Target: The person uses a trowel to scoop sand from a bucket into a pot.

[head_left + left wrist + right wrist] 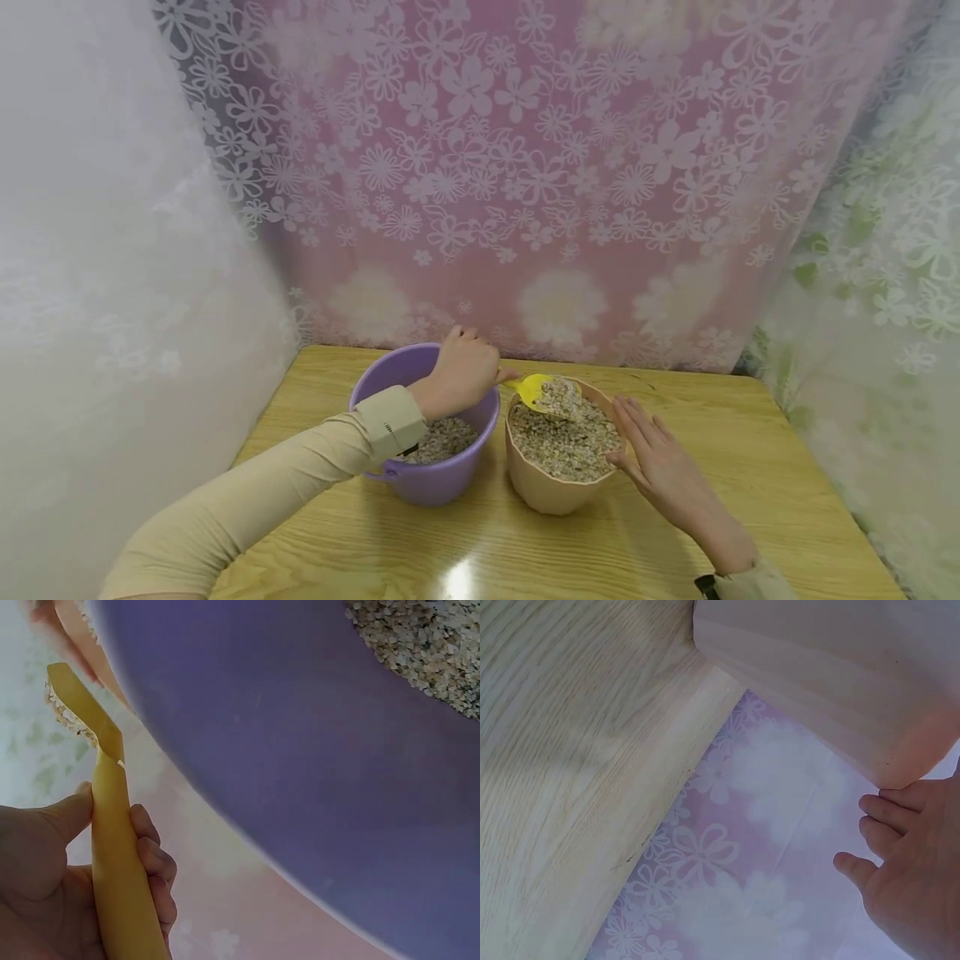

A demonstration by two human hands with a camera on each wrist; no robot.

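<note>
"How will that scoop (531,388) handle?"
"Light, stiff, I'd guess; its loose grains (559,397) may spill. Grip the handle (121,862), as the left hand (461,375) does, fingers curled round, scoop over the pot (551,496)."
"Right hand (667,471)?"
"Fingers fairly straight, touching the pot. A sleeve (300,467) hides some of the bucket (438,485); I can't see the handle's end."

Got a pinkish floral curtain (495,183) hung across the back, plus a pale sheet (120,283) on the left and a whitish leafy sheet (885,317) on the right. Table (735,450)'s yellowish woodgrain, kinda shiny, with bright glare (458,579) up front.
</note>
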